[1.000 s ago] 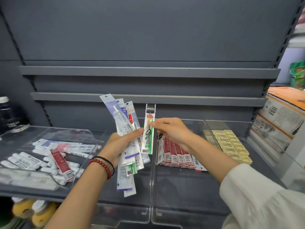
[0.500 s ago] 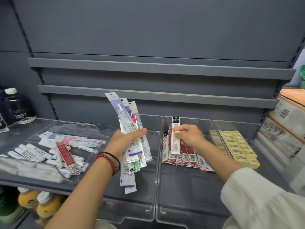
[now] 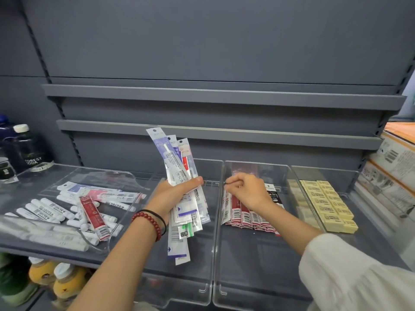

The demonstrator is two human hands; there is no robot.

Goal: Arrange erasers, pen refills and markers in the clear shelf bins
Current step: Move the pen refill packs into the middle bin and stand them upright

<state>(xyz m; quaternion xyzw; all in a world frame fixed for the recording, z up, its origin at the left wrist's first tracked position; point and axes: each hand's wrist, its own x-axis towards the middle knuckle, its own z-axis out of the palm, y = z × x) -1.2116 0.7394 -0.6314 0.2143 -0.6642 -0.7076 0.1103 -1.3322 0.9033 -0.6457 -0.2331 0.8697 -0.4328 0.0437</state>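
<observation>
While white markers lie jumbled in the clear bin at the left end of the shelf, the left grip is closed round a fan of pen refill packs, held upright over the next bin. The right grip curls over the tops of red refill packs standing in the third bin; whether it pinches one cannot be told. Yellow erasers fill the bin nearest the shelf's right end.
</observation>
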